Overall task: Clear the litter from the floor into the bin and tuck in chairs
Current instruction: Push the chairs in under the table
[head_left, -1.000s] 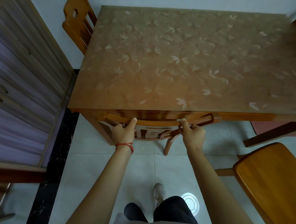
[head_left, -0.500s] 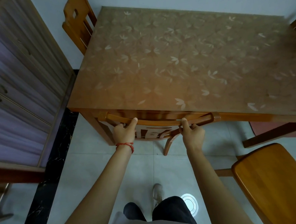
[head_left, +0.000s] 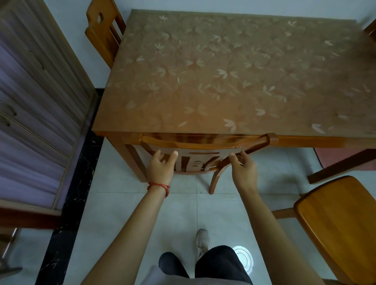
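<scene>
A wooden chair [head_left: 204,144] stands pushed under the near edge of the table [head_left: 233,74], its top rail against the tabletop's rim. My left hand [head_left: 161,167], with a red string on the wrist, hovers just below the rail, fingers spread and off the wood. My right hand [head_left: 243,167] is also open, its fingertips close to the rail's right end, barely touching or just apart. A second wooden chair [head_left: 348,227] stands pulled out at the lower right. A white round lid-like piece of litter [head_left: 243,259] lies on the tiles by my legs.
A tall cabinet [head_left: 28,111] with purple panels fills the left side, above a black floor strip. Another chair [head_left: 105,31] is tucked at the table's far left corner. A pinkish mat [head_left: 347,158] lies under the table at right. My shoe [head_left: 202,238] is on the tiles.
Both hands have let go of the chair's top rail and pulled back slightly with fingers spread. The chair stays tucked under the table.
</scene>
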`<state>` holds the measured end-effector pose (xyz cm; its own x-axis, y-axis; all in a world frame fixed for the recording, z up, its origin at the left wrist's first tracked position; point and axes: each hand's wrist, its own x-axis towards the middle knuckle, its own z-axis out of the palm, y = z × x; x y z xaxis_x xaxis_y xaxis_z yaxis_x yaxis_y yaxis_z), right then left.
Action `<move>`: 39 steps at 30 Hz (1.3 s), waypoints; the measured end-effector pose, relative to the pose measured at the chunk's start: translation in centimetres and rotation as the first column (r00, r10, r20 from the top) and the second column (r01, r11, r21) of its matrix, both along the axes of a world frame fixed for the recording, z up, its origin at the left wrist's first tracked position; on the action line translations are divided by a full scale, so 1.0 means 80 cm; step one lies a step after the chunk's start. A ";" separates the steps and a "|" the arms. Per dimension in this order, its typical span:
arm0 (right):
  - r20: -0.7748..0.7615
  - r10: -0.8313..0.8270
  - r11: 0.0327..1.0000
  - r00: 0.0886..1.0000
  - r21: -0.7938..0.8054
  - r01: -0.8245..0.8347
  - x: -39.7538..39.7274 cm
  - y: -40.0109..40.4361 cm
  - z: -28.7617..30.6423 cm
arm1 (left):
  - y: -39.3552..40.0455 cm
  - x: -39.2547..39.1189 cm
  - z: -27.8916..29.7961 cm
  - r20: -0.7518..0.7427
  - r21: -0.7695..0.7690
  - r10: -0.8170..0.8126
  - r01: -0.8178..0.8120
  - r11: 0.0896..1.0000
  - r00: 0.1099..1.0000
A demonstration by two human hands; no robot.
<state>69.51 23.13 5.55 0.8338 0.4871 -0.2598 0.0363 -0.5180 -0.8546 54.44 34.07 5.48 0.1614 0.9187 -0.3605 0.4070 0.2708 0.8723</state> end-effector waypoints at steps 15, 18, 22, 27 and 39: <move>0.332 0.269 0.927 0.904 -0.345 -0.150 -0.064 -0.151 -0.025 | -0.097 -0.057 -0.024 -0.493 0.296 -0.460 0.640 0.709 0.738; 0.356 0.253 0.916 0.899 -0.387 -0.105 -0.067 -0.183 -0.020 | -0.114 -0.048 -0.021 -0.578 0.307 -0.506 0.746 0.591 0.640; 0.375 0.207 0.899 0.904 -0.436 -0.025 -0.061 -0.226 -0.012 | -0.139 -0.026 -0.010 -0.629 0.327 -0.541 0.822 0.467 0.558; 0.386 0.112 0.891 0.916 -0.447 0.080 -0.053 -0.290 0.002 | -0.185 0.013 -0.001 -0.650 0.361 -0.592 0.879 0.312 0.477; 0.436 -0.297 0.753 0.849 -0.440 0.489 -0.076 -0.475 0.015 | -0.348 0.103 0.014 -0.681 0.393 -0.709 0.908 -0.147 0.180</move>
